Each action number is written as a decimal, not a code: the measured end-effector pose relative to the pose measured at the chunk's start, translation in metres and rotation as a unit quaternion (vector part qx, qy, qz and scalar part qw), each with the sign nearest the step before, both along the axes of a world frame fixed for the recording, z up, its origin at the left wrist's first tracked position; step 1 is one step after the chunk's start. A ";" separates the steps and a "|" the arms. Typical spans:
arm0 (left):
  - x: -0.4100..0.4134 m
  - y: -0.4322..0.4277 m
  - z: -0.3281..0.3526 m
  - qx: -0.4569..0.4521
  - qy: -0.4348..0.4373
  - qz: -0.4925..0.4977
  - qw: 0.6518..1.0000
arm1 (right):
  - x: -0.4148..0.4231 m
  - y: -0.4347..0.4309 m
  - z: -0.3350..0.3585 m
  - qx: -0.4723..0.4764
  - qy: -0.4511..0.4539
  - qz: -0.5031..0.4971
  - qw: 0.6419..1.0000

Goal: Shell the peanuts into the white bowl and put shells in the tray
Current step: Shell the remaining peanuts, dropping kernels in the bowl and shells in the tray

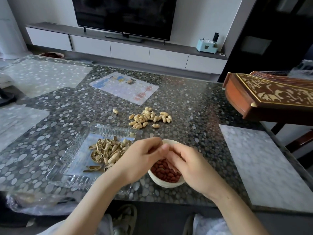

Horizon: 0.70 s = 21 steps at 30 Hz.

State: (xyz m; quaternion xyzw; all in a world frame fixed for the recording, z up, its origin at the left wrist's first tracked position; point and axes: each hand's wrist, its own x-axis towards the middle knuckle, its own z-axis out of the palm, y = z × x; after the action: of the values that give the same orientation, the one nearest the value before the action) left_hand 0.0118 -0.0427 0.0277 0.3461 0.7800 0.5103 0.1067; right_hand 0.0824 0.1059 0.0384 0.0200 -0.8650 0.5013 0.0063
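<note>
1. Head view: the television (123, 14) carries a small logo on its lower edge, too small to read. The printed sheet (125, 87) on the worktop (194, 116) bears red marks I cannot make out either.
2. The left hand (140, 160) and right hand (191, 165) meet, fingers (153, 145) curled, tips touching. Whether they pinch a peanut is hidden.
3. The white bowl (169, 184), holding red kernels (167, 174), sits directly beneath those fingers.
4. The glass tray (108, 128) of broken shells (108, 150) lies just left of the bowl, partly under the left wrist.
5. The unshelled peanuts (149, 117) are piled farther back, well apart from both hands.
</note>
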 end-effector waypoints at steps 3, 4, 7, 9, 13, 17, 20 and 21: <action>0.003 0.006 -0.002 0.027 -0.050 -0.017 0.998 | 0.006 0.003 0.002 0.001 0.009 -0.015 1.000; 0.003 0.008 -0.002 0.035 -0.071 -0.020 0.997 | 0.007 0.004 0.002 0.001 0.010 -0.020 1.000; 0.004 0.013 0.002 0.063 -0.132 -0.027 0.989 | 0.011 0.003 0.002 -0.006 0.022 -0.028 0.999; 0.005 0.016 0.004 0.090 -0.162 -0.033 0.982 | 0.012 0.001 0.002 0.003 0.053 -0.028 0.998; 0.005 0.023 0.002 0.149 -0.215 -0.041 0.964 | 0.012 -0.001 0.005 -0.050 0.090 -0.022 0.994; 0.007 0.029 -0.003 0.188 -0.227 -0.030 0.955 | 0.013 -0.006 0.000 -0.089 0.123 -0.041 0.988; 0.009 0.032 -0.004 0.192 -0.225 -0.018 0.955 | 0.012 -0.010 -0.008 -0.088 0.151 -0.066 0.982; 0.010 0.032 -0.004 0.190 -0.223 -0.017 0.956 | 0.011 -0.010 -0.010 -0.088 0.152 -0.069 0.982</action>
State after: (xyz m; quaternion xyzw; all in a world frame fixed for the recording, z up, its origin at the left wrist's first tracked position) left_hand 0.0214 -0.0105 0.0236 0.2507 0.6189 0.7114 0.2191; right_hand 0.0939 0.0955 0.0287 0.0356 -0.8057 0.5651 0.1741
